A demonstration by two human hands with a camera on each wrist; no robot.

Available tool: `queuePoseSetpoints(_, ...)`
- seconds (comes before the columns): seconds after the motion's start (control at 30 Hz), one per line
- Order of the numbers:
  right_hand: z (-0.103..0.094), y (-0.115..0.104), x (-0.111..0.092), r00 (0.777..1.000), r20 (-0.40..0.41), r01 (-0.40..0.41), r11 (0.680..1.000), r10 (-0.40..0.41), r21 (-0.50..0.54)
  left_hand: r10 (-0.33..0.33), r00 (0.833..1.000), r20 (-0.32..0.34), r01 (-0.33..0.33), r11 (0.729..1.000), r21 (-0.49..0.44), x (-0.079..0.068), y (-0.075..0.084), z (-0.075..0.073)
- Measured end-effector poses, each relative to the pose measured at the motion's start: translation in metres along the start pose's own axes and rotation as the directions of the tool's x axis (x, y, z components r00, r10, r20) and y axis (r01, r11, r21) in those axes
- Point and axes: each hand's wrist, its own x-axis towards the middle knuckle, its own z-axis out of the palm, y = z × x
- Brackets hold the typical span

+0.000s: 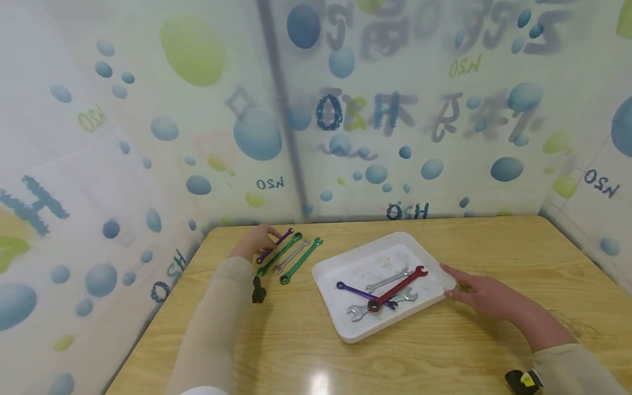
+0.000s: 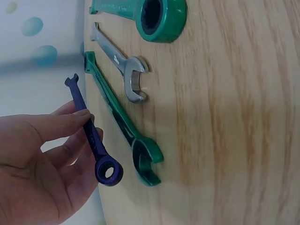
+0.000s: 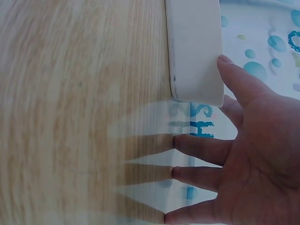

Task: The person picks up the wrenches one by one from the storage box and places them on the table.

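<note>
My left hand pinches a purple combination wrench between thumb and fingers, holding it just off the tabletop. Beside it on the table lie a green wrench, a small silver wrench and another green wrench, roughly parallel. At the right corner of a white tray, my right hand holds the rim with thumb and index finger; its other fingers are spread, with tips on the table. Inside the tray, a red wrench crosses a purple wrench and a large silver wrench, near a smaller silver wrench.
The wooden table meets a printed wall panel with blue and green drops at its back edge. More panels stand at the left and right. A black strap piece hangs by the left wrist, another by the right.
</note>
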Motion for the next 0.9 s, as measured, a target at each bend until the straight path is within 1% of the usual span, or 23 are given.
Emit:
queuePoseSetpoints(0.1,0.001,0.000,0.000,1.000,0.000,-0.004,1.000,0.004,0.000,-0.003,1.000,-0.014,0.004,1.000,0.015,0.000,-0.003,0.001)
queuePoseSetpoints(0.33,0.000,-0.001,0.001,1.000,-0.002,0.001,1.000,-0.001,-0.004,0.019,1.000,-0.025,-0.017,0.997,0.071,0.006,-0.011,0.000)
queuePoseSetpoints(0.5,0.001,-0.001,0.002,1.000,-0.003,-0.002,1.000,0.002,0.001,0.003,1.000,-0.029,-0.001,0.998,0.067,0.009,-0.014,0.000)
queuePoseSetpoints(0.63,0.001,-0.002,0.002,1.000,0.002,-0.001,1.000,0.001,0.004,-0.034,0.999,-0.035,0.036,0.998,0.052,0.011,-0.014,0.000)
queuePoseSetpoints(0.9,0.001,0.000,0.001,1.000,-0.005,-0.003,1.000,0.003,-0.007,-0.042,0.998,-0.039,0.044,0.998,0.051,0.019,-0.014,0.002)
